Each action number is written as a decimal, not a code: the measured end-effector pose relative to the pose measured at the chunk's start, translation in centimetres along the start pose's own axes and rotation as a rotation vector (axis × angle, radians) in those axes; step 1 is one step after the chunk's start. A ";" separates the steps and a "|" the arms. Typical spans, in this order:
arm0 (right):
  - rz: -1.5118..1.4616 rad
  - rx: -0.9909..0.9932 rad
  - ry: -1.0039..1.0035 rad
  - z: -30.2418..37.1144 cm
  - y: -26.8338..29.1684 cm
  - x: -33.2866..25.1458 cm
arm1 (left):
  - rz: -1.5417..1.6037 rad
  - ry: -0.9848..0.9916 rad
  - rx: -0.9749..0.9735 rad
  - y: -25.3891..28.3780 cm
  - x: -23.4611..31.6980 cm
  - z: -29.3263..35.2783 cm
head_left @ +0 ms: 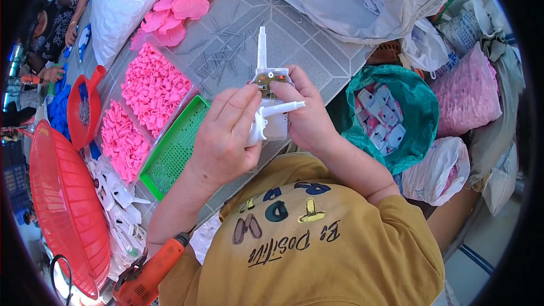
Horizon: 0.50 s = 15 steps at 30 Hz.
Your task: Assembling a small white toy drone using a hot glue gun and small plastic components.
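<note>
In front of my chest I hold a white plastic housing (262,51) with a long narrow stem that points away from me. A small circuit board (275,87) with red parts lies inside it. My right hand (310,114) grips the housing from its right side, thumb on the board. The fingertips of my left hand (224,130) are pressed together at the board's left edge. A second white stemmed plastic piece (282,108) is held under the left fingers, its stem pointing right across the first. What the left fingertips pinch, if anything, is hidden.
Pink small parts (156,88) fill a divided clear tray on the left, beside a green perforated tray (178,144). Metal pins (218,59) and pink shells (187,3) lie beyond. An orange power drill (150,275), red basket (65,209) and teal bag (416,99) of white parts surround me.
</note>
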State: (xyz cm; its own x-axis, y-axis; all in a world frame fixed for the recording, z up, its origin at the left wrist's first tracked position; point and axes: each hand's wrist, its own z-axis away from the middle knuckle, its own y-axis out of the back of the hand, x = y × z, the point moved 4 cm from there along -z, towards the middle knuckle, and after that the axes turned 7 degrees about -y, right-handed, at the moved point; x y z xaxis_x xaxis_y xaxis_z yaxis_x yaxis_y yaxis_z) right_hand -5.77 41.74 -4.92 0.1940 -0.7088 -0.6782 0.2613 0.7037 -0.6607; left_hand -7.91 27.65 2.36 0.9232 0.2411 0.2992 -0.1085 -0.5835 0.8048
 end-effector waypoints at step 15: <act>0.336 -0.020 -0.288 -1.2 1.0 -1.5 | -0.098 0.029 -0.232 1.2 -1.9 0.3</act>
State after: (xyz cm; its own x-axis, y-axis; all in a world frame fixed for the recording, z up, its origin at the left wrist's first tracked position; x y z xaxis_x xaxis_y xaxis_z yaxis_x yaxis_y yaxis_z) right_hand -6.91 43.59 -4.92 0.5216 -0.4231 -0.7409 0.1211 0.8963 -0.4266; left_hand -9.66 26.21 2.63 0.9229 0.3118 0.2259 -0.1037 -0.3636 0.9258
